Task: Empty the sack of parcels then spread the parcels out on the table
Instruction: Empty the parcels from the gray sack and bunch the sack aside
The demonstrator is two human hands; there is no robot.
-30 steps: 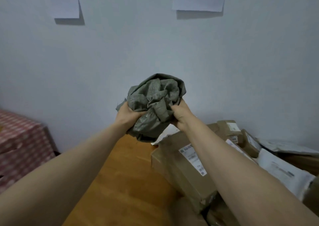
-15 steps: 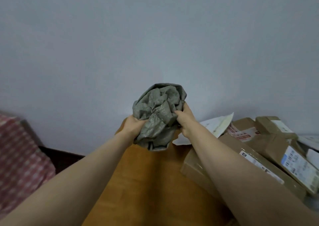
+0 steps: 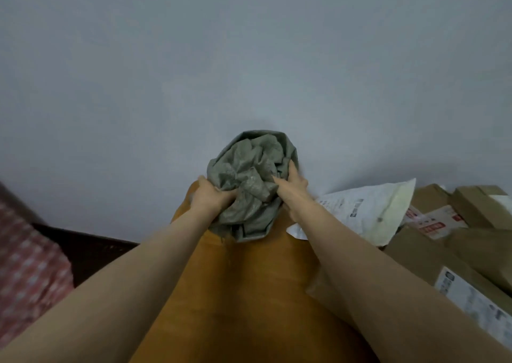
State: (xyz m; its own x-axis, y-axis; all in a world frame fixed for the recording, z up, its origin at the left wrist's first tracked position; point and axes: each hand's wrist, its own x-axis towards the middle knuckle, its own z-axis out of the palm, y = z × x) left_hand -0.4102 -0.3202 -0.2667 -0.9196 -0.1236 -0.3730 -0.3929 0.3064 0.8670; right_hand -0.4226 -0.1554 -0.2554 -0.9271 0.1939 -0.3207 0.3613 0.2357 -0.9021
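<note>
Fingers (image 3: 221,193) of the left hand (image 3: 212,196) are curled tight into the lower left of the crumpled grey-green sack (image 3: 250,182), while the right hand (image 3: 292,186) presses its fingers against the sack's right flank, thumb laid over the folds, so both hands hold the wad between them. Compared with the views of a second and half a second ago, the bundle has come down from chest height against the wall to just over the far end of the orange wooden surface (image 3: 249,293), at about 12 o'clock from the person, and its lower edge now looks to be touching or nearly touching the wood; which of the two cannot be told. The head has also tipped down and turned, so more bare wood shows at centre and the parcels have slid toward 2 to 4 o'clock. Those parcels sit heaped together there: a white poly mailer (image 3: 368,210) leaning up at 2 o'clock, a brown cardboard box (image 3: 432,263) with a printed label at 3 o'clock, and smaller boxes (image 3: 479,204) behind. I judge the emptying finished and the balled sack about to be set aside; the spreading has not yet begun, since the parcels overlap in one pile.
</note>
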